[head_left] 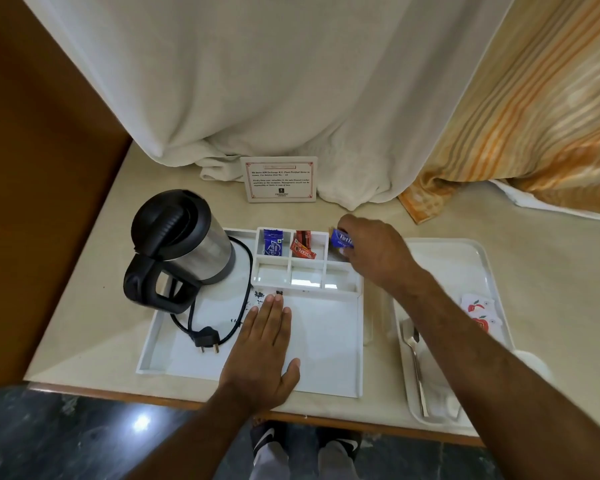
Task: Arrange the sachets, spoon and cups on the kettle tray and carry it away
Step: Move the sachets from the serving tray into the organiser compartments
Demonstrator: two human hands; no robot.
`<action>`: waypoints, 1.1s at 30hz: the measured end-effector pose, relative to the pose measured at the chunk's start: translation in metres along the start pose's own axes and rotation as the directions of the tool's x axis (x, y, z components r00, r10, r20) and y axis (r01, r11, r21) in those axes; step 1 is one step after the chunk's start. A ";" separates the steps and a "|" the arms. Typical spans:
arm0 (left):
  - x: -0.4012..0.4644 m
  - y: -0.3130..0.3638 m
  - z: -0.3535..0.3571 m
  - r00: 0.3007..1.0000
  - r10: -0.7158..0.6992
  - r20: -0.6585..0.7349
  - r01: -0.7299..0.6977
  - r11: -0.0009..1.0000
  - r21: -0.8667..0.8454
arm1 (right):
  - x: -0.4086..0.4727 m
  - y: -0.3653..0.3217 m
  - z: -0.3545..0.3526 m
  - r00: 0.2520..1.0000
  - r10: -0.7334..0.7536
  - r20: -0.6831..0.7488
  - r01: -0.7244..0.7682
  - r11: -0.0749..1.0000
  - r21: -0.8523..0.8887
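Observation:
A white kettle tray [326, 358] lies on the beige counter, with a black and steel kettle [181, 244] at its back left. Its divided holder [307, 282] has a blue sachet [273, 242] in the back left slot and red sachets [302, 249] in the back middle slot. My right hand [374, 252] is shut on a blue tea sachet [342, 240] over the back right slot. My left hand [264, 344] rests flat and open on the tray floor. A spoon [414, 362] and white sachets with red fruit prints [478, 311] lie on a second white tray [482, 258] to the right. No cups are visible.
The kettle's black cord and plug [208, 337] lie coiled on the tray floor. A white notice card [279, 178] stands behind the tray, against a white curtain [257, 98] and an orange striped curtain [534, 116]. A wooden wall [32, 168] closes the left side.

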State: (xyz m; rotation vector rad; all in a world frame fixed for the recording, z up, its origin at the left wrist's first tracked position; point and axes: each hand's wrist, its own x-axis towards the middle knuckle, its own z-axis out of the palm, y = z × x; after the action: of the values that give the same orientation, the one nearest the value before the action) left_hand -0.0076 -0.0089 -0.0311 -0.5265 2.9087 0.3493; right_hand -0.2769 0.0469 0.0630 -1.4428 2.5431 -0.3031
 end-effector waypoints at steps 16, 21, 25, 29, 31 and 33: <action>-0.003 -0.002 0.003 0.999 0.040 -0.027 -0.039 0.998 0.043 | -0.094 0.113 -0.027 0.885 0.233 0.403 -0.158 0.965 -0.210; -0.001 0.000 0.003 0.999 0.039 -0.027 -0.038 0.998 0.046 | -0.093 0.112 -0.011 0.877 0.267 0.399 -0.257 0.963 -0.079; -0.001 0.001 0.000 0.999 0.031 -0.020 -0.030 0.999 0.038 | -0.083 0.098 -0.026 0.932 0.299 0.205 -0.287 0.954 -0.088; 0.000 0.002 -0.002 1.000 0.026 -0.009 -0.025 0.999 0.035 | -0.066 0.036 -0.063 0.979 0.121 -0.163 -0.085 0.973 0.213; -0.001 0.002 -0.004 1.000 0.028 -0.003 -0.028 0.999 0.022 | -0.047 -0.007 -0.069 0.985 0.057 -0.165 -0.002 0.948 0.318; 0.000 0.003 -0.006 1.000 0.028 0.005 -0.028 1.000 0.013 | -0.026 -0.046 -0.061 0.997 0.024 -0.070 0.003 0.931 0.366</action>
State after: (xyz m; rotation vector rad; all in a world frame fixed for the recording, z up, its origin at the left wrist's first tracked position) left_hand -0.0091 -0.0080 -0.0251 -0.4835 2.9142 0.3349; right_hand -0.2425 0.0513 0.1358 -1.2933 2.3792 -0.7948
